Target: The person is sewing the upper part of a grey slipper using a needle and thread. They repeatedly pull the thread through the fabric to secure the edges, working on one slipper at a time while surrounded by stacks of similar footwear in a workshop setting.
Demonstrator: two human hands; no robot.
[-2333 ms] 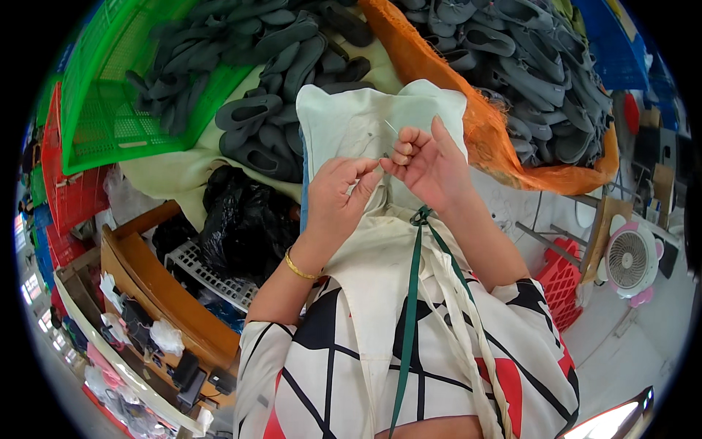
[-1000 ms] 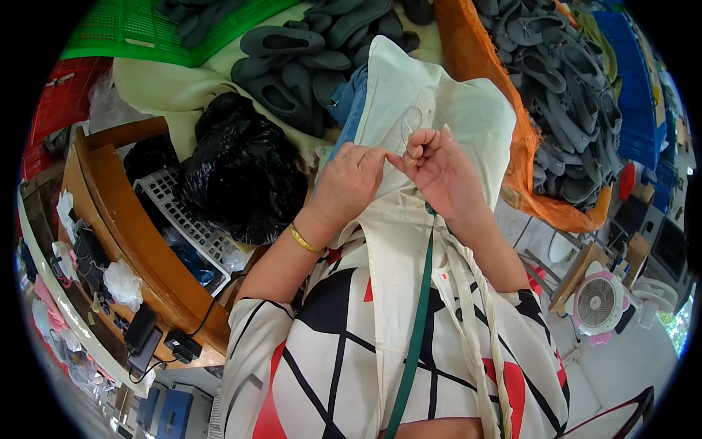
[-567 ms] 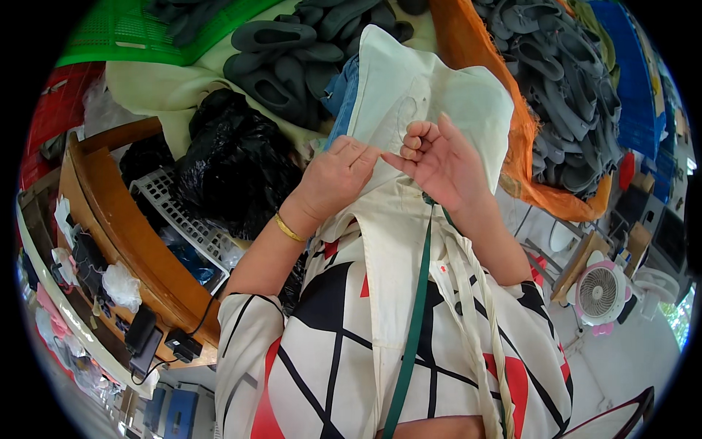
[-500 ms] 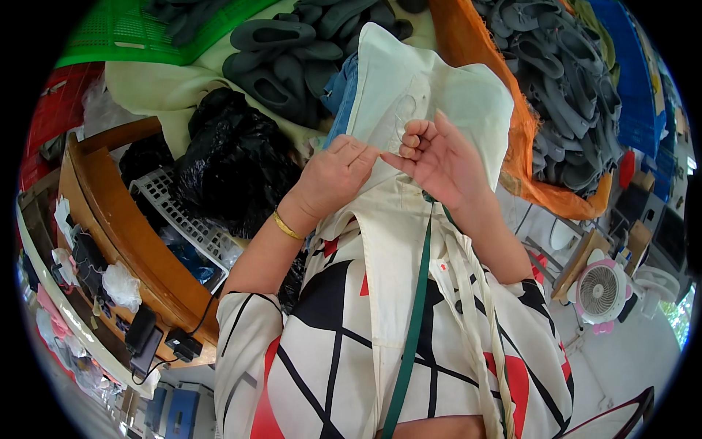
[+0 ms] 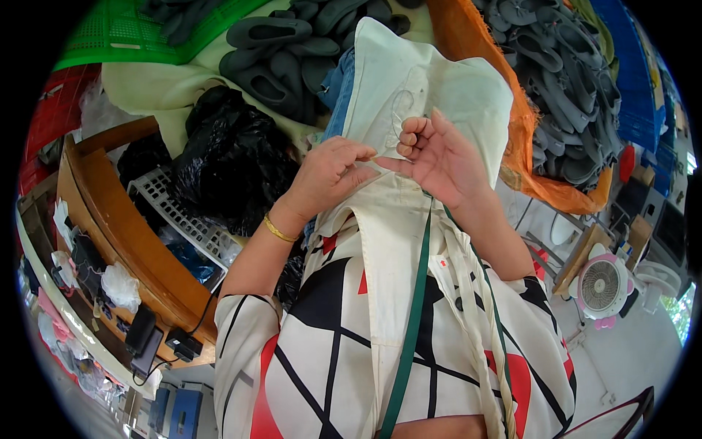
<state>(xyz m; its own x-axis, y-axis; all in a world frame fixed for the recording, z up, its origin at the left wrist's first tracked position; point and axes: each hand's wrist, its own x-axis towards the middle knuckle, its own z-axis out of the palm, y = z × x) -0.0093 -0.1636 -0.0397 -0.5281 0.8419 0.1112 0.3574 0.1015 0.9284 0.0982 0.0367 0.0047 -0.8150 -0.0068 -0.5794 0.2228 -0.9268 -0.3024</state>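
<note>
The left hand (image 5: pixel 329 175) had finger and thumb a little apart, near the right hand (image 5: pixel 452 164). The right fingers curled, but I couldn't tell on what. A thin thread (image 5: pixel 395 110) looped on their far side, over the white apron (image 5: pixel 472 95)

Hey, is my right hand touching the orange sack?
Apart: the head view shows your right hand left of the orange sack, with white cloth visible between them.
</note>
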